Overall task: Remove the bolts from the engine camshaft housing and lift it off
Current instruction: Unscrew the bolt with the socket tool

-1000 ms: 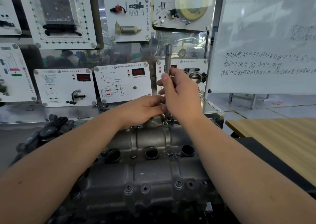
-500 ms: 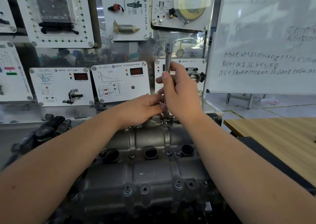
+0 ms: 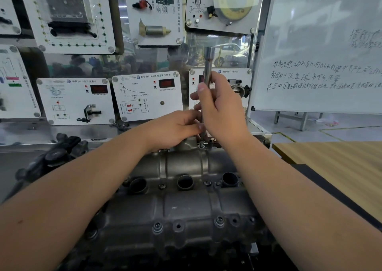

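The grey cast camshaft housing [image 3: 186, 204] lies in front of me with three round holes along its middle. Bolts sit in its near edge, one bolt [image 3: 157, 226] left and another bolt [image 3: 219, 221] right. A long metal socket extension [image 3: 208, 63] stands upright on a bolt at the housing's far edge [image 3: 201, 145]. My right hand [image 3: 219, 109] grips the upper shaft of this tool. My left hand [image 3: 175, 128] pinches the shaft low down, just above the bolt.
White training panels [image 3: 147, 96] with gauges and parts stand on the wall behind the engine. A whiteboard [image 3: 322, 49] with writing stands at the right. A wooden table [image 3: 334, 163] is at the right, and black engine parts [image 3: 53, 157] lie at the left.
Both hands stay on the tool at the far bolt. The view has shifted slightly; no clear movement of the tool.
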Action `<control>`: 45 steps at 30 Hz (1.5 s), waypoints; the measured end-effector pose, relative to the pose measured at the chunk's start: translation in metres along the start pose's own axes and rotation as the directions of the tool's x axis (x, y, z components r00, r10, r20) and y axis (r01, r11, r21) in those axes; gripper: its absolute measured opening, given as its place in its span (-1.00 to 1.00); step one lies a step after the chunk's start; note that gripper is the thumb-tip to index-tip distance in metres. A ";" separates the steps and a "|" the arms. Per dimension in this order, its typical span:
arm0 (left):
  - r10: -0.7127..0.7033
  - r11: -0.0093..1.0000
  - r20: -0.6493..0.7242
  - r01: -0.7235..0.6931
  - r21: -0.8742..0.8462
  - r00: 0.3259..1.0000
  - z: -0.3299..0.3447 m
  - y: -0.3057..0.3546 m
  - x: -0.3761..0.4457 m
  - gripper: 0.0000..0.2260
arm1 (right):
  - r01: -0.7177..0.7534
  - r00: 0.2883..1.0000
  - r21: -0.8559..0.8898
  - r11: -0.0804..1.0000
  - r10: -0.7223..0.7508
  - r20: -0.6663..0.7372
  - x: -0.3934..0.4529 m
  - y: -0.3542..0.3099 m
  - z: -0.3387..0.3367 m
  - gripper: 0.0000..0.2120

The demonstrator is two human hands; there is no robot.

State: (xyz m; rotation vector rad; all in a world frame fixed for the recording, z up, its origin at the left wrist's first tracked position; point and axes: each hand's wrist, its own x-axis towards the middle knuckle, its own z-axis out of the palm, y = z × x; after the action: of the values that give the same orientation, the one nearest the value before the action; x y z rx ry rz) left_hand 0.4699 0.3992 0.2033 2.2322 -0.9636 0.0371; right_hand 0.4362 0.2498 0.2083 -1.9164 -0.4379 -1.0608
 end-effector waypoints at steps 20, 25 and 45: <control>-0.032 0.992 0.051 0.026 0.126 0.998 -0.004 0.008 -0.002 -0.65 | 0.023 0.999 0.028 0.999 -0.023 -0.031 -0.003 -0.005 0.003 -0.84; -0.037 0.986 0.089 0.022 0.166 0.995 -0.006 0.012 -0.006 -0.66 | 0.009 0.999 -0.004 1.000 -0.009 0.041 -0.002 -0.009 0.004 -0.79; -0.092 0.986 0.043 0.085 0.142 0.995 -0.016 0.020 -0.010 -0.82 | 0.012 1.000 0.014 1.000 -0.012 -0.018 -0.002 -0.009 0.002 -0.78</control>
State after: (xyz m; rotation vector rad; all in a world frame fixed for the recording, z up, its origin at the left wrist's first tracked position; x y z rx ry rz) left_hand 0.4540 0.4054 0.2243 2.4128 -0.9113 0.0095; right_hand 0.4302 0.2566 0.2103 -1.8932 -0.4462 -1.0788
